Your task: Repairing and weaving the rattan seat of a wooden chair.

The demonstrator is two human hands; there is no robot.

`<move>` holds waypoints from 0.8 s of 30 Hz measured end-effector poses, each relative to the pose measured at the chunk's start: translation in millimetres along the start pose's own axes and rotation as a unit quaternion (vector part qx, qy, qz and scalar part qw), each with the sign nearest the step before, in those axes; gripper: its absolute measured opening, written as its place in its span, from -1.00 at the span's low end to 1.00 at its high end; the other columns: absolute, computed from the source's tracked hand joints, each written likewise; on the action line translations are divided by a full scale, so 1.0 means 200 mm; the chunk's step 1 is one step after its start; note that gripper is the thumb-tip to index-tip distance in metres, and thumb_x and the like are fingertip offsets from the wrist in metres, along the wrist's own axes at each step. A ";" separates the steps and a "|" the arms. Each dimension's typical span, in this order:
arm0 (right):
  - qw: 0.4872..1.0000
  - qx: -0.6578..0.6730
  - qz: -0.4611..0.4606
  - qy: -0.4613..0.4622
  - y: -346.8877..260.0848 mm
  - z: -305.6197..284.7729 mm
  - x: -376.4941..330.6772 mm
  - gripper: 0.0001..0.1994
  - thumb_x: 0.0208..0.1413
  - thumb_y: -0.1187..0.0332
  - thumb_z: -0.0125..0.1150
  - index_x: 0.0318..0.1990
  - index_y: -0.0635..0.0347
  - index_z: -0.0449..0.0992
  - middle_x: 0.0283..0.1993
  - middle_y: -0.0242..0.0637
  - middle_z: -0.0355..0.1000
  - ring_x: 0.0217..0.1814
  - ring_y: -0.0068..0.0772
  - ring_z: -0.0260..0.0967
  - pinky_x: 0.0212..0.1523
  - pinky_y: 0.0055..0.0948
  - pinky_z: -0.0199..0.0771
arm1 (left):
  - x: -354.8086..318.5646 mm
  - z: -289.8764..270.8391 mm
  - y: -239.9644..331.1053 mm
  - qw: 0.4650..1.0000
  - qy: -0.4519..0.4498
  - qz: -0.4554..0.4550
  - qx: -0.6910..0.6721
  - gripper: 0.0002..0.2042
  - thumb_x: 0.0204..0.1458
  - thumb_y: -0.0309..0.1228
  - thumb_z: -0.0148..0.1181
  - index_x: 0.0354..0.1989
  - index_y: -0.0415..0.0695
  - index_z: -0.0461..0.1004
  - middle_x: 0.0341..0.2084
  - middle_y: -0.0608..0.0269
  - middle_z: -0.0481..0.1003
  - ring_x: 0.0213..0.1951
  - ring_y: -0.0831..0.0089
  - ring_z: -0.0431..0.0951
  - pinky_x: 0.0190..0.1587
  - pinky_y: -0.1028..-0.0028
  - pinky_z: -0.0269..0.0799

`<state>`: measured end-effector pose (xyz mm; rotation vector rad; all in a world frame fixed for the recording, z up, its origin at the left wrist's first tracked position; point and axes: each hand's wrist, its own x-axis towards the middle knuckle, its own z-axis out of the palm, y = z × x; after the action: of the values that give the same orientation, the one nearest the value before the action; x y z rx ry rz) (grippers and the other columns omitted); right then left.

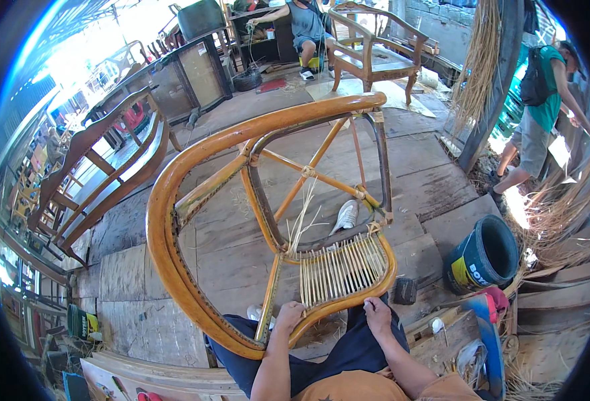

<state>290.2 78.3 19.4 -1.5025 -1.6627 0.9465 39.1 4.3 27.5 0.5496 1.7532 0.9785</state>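
- Rattan chair frame [195, 200] lies tipped across my lap, its curved rail toward me and its legs pointing away over the plank floor [241, 260].
- Woven cane strips [340, 269] fill the near part of the seat; loose strands stick up from it.
- Left hand [288, 314]: fingers clamped on the seat rim.
- Right hand [378, 312]: fingers curled together on the rim by the weave.
- Blue bucket [483, 255] to my right, white shoe [346, 216] under the frame.

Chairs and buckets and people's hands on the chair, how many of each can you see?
Chairs: 3 (rattan chair, dark wooden chair, wooden armchair)
Buckets: 1 (dark bucket)
Hands on rattan chair: 2 (left hand, right hand)
Total: 6
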 end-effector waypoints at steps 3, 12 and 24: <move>1.000 0.004 0.001 -0.005 0.01 0.01 0.00 -0.86 0.02 0.38 0.08 -0.30 0.23 0.48 -0.58 -0.34 0.40 -0.58 -0.58 0.33 -0.49 -0.56 0.34 | 0.02 0.00 -0.04 1.000 0.000 0.019 0.015 -0.80 -0.12 -0.41 -0.01 -0.50 -0.32 0.46 -0.63 0.24 0.41 -0.54 0.52 0.35 -0.46 0.49 0.29; 1.000 0.003 -0.006 -0.004 0.01 0.00 0.00 -0.85 0.03 0.37 0.08 -0.30 0.23 0.48 -0.60 -0.35 0.37 -0.60 -0.60 0.32 -0.51 -0.58 0.33 | 0.02 0.01 -0.02 0.999 -0.009 -0.019 -0.044 -0.83 -0.09 -0.40 0.02 -0.56 -0.26 0.44 -0.69 0.35 0.33 -0.61 0.61 0.27 -0.57 0.55 0.19; 1.000 0.012 0.002 -0.011 0.11 0.04 0.01 -0.87 0.03 0.39 0.08 -0.31 0.22 0.48 -0.60 -0.43 0.36 -0.61 -0.67 0.28 -0.53 -0.63 0.32 | 0.00 0.02 0.00 0.999 0.003 -0.005 -0.037 -0.85 -0.09 -0.40 0.05 -0.54 -0.24 0.44 -0.73 0.41 0.28 -0.67 0.64 0.20 -0.64 0.55 0.10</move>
<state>293.5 81.1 -4.9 -1.4858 -1.6591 0.9844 42.2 5.4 26.2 0.4920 1.7168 1.0347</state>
